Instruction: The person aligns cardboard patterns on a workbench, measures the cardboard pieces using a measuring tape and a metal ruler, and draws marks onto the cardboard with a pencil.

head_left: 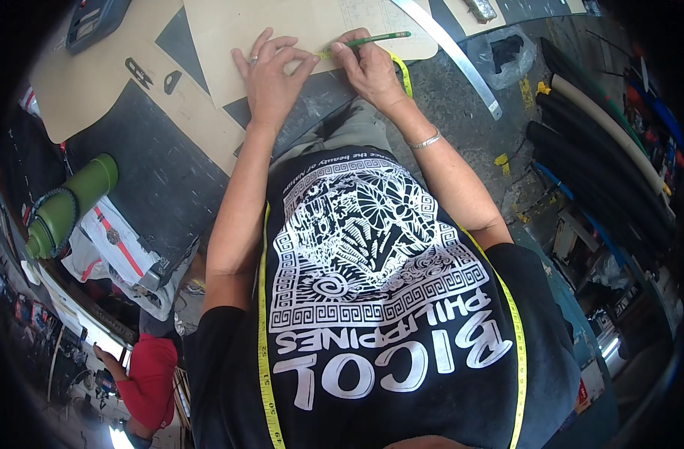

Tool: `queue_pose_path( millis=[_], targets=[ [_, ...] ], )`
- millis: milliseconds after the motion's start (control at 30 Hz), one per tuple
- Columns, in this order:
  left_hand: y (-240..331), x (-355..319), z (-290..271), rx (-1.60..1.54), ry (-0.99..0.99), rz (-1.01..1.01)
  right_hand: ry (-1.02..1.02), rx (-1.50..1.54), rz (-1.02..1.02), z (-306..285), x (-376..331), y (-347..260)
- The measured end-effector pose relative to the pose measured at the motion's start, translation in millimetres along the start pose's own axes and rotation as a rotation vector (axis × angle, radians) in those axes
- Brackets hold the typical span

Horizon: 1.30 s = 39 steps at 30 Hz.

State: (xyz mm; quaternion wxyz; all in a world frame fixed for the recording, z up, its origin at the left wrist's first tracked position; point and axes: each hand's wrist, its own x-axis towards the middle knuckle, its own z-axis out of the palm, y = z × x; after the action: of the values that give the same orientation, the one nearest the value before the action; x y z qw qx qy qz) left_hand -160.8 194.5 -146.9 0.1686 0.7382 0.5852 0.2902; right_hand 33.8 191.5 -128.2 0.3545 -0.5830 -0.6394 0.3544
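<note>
My left hand (pixel 271 71) lies flat with fingers spread on a tan paper pattern sheet (pixel 230 30), pinning it to the dark worktable (pixel 155 172). My right hand (pixel 368 63) grips a green pencil (pixel 372 38), its tip touching the sheet's lower edge just beside my left fingertips. A yellow measuring tape (pixel 263 322) hangs round my neck over a black printed shirt, and one end loops up by my right wrist.
A long curved metal ruler (pixel 462 60) lies to the right. A green bottle (pixel 69 206), a calculator (pixel 95 19), a clear plastic bag (pixel 503 52) and dark fabric rolls (pixel 604 165) surround the table. A person in red (pixel 144 378) stands lower left.
</note>
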Motion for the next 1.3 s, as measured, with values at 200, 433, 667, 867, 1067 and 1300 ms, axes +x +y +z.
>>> queue_pose_path(
  millis=[200,433,667,867,1067,1300],
  targets=[
    [-1.2,-0.2,0.3,-0.004,-0.004,-0.001,-0.017,0.014,0.016,1.2,0.8,0.9],
    [-2.1,-0.8,1.7,-0.003,0.002,0.003,-0.007,-0.017,-0.022,2.2,-0.6,2.0],
    [-2.4,-0.4,1.0,-0.015,0.017,0.008,0.167,0.071,0.004,1.5,-1.3,2.9],
    [4.0,8.2,-0.6,-0.013,-0.02,-0.051,0.255,0.051,0.091,-4.0,11.3,19.6],
    [-10.9,35.6,4.9,-0.019,0.018,-0.011,0.207,-0.035,0.085,-8.9,45.4,21.7],
    [-16.0,42.6,5.8,0.022,0.007,0.032,0.261,0.073,0.014,-5.7,43.6,28.6]
  ],
)
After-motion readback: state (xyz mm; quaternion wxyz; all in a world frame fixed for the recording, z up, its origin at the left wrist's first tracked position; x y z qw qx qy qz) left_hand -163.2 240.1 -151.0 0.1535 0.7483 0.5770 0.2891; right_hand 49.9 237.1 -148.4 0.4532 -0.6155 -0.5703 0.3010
